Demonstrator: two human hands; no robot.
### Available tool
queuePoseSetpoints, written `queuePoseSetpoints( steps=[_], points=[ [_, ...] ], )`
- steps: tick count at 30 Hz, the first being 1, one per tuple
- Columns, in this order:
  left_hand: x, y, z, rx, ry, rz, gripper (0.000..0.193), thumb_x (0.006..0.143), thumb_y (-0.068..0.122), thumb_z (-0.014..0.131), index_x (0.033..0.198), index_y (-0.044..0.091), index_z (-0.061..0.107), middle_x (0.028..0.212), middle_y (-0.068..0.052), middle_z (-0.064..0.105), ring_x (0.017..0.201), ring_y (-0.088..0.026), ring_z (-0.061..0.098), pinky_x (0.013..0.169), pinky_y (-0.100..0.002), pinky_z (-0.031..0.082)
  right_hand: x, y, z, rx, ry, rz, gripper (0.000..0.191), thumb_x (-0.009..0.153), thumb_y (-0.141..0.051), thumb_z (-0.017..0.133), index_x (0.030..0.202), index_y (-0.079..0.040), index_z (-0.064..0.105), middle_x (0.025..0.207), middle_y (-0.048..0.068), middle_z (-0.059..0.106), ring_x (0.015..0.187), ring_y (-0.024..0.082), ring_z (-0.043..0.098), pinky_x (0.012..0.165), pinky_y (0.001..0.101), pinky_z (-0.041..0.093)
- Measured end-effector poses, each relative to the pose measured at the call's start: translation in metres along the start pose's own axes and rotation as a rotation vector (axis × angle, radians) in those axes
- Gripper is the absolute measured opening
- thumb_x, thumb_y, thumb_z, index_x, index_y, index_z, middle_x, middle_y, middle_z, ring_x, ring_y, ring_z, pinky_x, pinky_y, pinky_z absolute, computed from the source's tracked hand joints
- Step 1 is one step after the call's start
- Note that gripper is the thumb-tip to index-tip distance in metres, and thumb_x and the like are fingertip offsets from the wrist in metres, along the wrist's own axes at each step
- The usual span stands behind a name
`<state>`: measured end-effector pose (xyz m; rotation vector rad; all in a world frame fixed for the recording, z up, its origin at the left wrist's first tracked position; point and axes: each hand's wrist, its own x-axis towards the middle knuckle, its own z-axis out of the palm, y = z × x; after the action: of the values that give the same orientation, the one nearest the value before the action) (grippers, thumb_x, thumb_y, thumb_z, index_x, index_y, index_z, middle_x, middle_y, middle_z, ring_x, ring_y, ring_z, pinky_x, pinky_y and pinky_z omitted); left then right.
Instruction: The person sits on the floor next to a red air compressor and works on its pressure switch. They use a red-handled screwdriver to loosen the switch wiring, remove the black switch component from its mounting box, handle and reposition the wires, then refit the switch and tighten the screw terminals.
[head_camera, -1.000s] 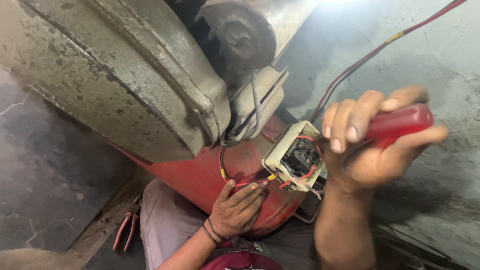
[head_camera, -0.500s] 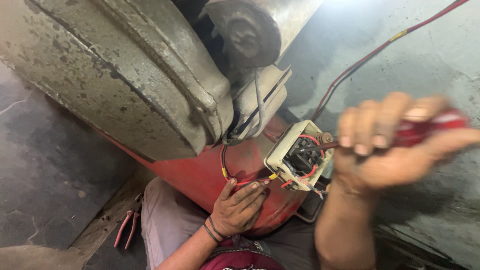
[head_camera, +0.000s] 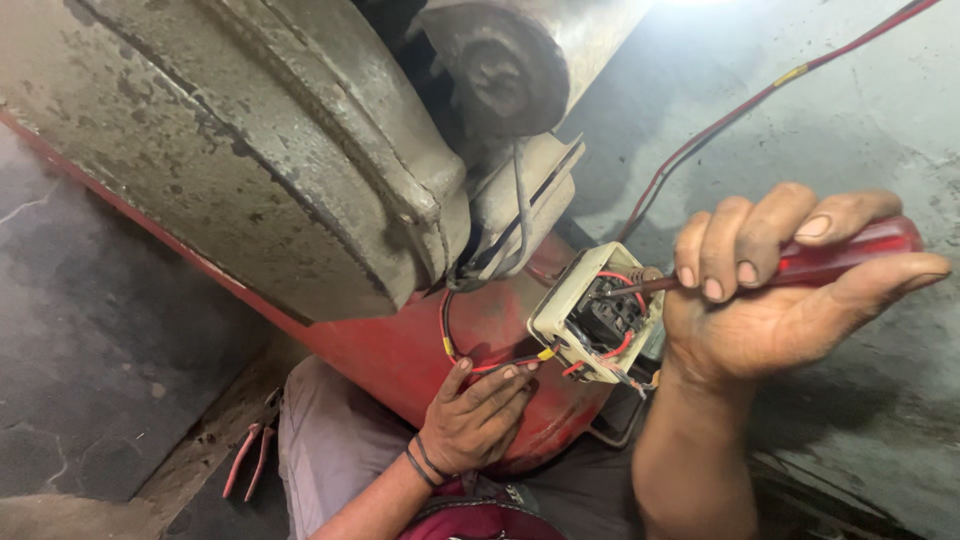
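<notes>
My right hand (head_camera: 770, 305) grips a red-handled screwdriver (head_camera: 850, 255). Its shaft reaches left, with the tip inside an open cream switch box (head_camera: 560, 310) full of red and black wires. The box is mounted on a red tank (head_camera: 420, 350). My left hand (head_camera: 475, 420), with dark bands at the wrist, lies against the tank just below the box. Its thumb and fingertips pinch a red wire (head_camera: 495, 366) with yellow ends that runs into the box.
A large grimy grey guard (head_camera: 250, 150) and a motor end (head_camera: 500, 70) loom over the tank. A red and black cable (head_camera: 760, 100) runs up to the right along the concrete wall. Red-handled pliers (head_camera: 245, 460) lie on the floor at lower left.
My right hand swung the screwdriver up and right in a blur, then came back down, and the tip now sits in the switch box. The left hand stayed on the wire.
</notes>
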<state>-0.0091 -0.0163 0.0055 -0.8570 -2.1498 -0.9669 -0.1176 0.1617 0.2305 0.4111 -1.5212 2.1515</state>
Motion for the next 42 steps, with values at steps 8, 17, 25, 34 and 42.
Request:
queuePoseSetpoints(
  steps=[8, 17, 25, 34, 42],
  points=[
    [0.004, -0.001, -0.003, -0.012, 0.02, -0.006, 0.025, 0.096, 0.018, 0.067, 0.12, 0.015, 0.075, 0.141, 0.001, 0.067, 0.146, -0.013, 0.045, 0.131, -0.046, 0.013, 0.0, 0.001, 0.004, 0.086, -0.002, 0.057, 0.068, 0.1, -0.073, 0.027, 0.106, -0.01, 0.051, 0.054, 0.007, 0.043, 0.038, 0.016, 0.038, 0.041, 0.0324, 0.036],
    [0.008, -0.001, -0.005, -0.016, 0.017, -0.003, 0.025, 0.096, 0.018, 0.066, 0.12, 0.014, 0.076, 0.141, 0.0, 0.067, 0.147, -0.013, 0.043, 0.131, -0.046, 0.012, 0.003, 0.003, -0.018, 0.219, -0.126, 0.153, 0.074, 0.1, -0.076, 0.023, 0.111, -0.01, 0.054, 0.061, 0.007, 0.052, 0.047, 0.016, 0.049, 0.052, 0.0341, 0.043],
    [0.006, -0.001, -0.005, -0.02, 0.017, -0.005, 0.023, 0.097, 0.018, 0.067, 0.118, 0.014, 0.076, 0.141, 0.0, 0.067, 0.147, -0.013, 0.044, 0.131, -0.046, 0.012, -0.001, 0.006, -0.021, 0.195, -0.145, 0.134, 0.07, 0.107, -0.074, 0.031, 0.111, -0.01, 0.059, 0.063, 0.006, 0.055, 0.049, 0.017, 0.049, 0.055, 0.0358, 0.043],
    [0.006, -0.001, -0.004, -0.008, 0.019, -0.006, 0.024, 0.096, 0.018, 0.067, 0.118, 0.014, 0.076, 0.141, 0.001, 0.067, 0.146, -0.013, 0.044, 0.131, -0.046, 0.012, 0.004, 0.011, -0.011, 0.268, -0.141, 0.146, 0.065, 0.105, -0.068, 0.035, 0.1, -0.008, 0.058, 0.065, 0.008, 0.054, 0.049, 0.019, 0.051, 0.052, 0.0358, 0.044],
    [0.006, 0.0, -0.003, -0.013, 0.012, -0.016, 0.022, 0.097, 0.018, 0.067, 0.117, 0.014, 0.076, 0.142, 0.001, 0.066, 0.148, -0.013, 0.043, 0.131, -0.045, 0.012, 0.001, 0.014, -0.012, 0.275, -0.141, 0.146, 0.063, 0.105, -0.069, 0.037, 0.107, -0.008, 0.055, 0.064, 0.009, 0.054, 0.048, 0.018, 0.053, 0.051, 0.0338, 0.045]
  ],
)
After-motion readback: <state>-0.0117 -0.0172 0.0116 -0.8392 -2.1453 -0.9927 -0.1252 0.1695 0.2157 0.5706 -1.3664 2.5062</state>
